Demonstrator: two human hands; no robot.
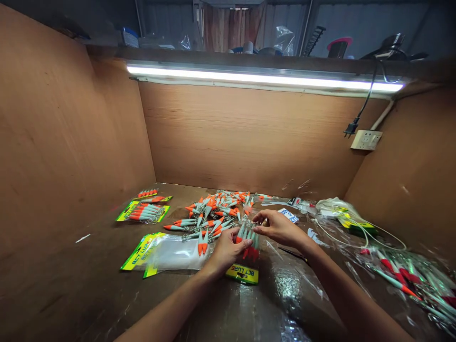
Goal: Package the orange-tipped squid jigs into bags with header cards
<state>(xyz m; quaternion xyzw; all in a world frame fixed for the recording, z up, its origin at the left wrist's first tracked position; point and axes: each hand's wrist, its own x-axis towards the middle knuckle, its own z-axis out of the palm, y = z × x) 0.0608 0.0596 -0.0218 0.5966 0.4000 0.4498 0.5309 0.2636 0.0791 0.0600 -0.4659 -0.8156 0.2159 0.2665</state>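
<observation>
Left hand (228, 249) and right hand (280, 228) pinch lures (248, 236); loose pile (213, 213) behind.

"BCT LURE" reads upside down on yellow header card (242, 274) under hands; same brand print on yellow-green cards (139, 251) at left; other print too small

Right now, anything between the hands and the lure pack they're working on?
Nothing visible. The left hand already grips the lure pack from its left side, and the right hand pinches the lures' top ends. The loose lure pile lies behind the pack and the empty bags to its left, neither in between.
</observation>
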